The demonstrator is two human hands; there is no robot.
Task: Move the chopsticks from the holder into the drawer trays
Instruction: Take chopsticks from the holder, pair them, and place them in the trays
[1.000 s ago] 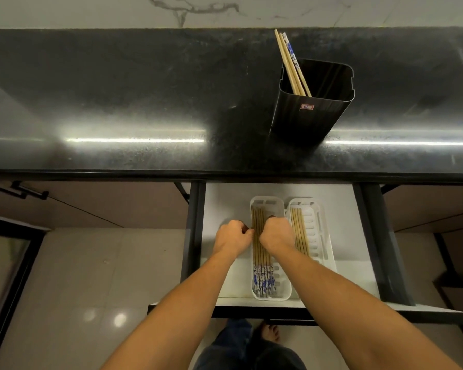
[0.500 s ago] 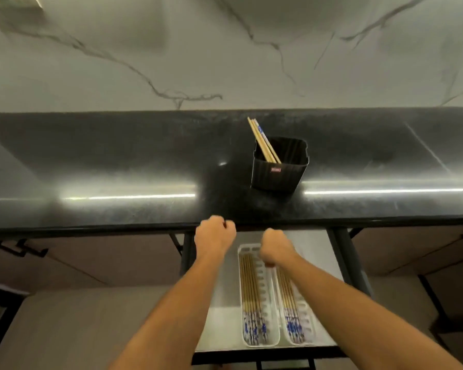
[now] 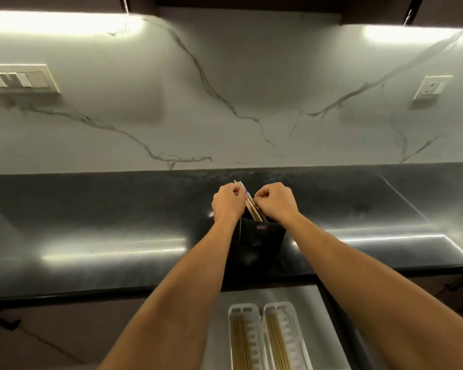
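Note:
A black chopstick holder (image 3: 257, 241) stands on the dark countertop (image 3: 91, 214), between my forearms. A few wooden chopsticks (image 3: 249, 202) with blue-patterned tops lean out of it to the upper left. My left hand (image 3: 228, 202) pinches the chopsticks near their tops from the left. My right hand (image 3: 275, 200) pinches them from the right, a little lower. Below the counter edge the open drawer (image 3: 309, 297) holds two white trays, the left tray (image 3: 242, 311) and the right tray (image 3: 281, 308), each with several chopsticks lying lengthwise.
A marble backsplash (image 3: 225, 108) rises behind the counter, with a switch plate (image 3: 19, 78) at the left and a socket (image 3: 432, 86) at the right. Under-cabinet lights shine along the top. Cabinet fronts with black handles (image 3: 0, 320) flank the drawer.
Both hands have risen from the drawer trays to the holder on the counter and taken hold of the chopsticks standing in it. The camera has tilted up toward the wall.

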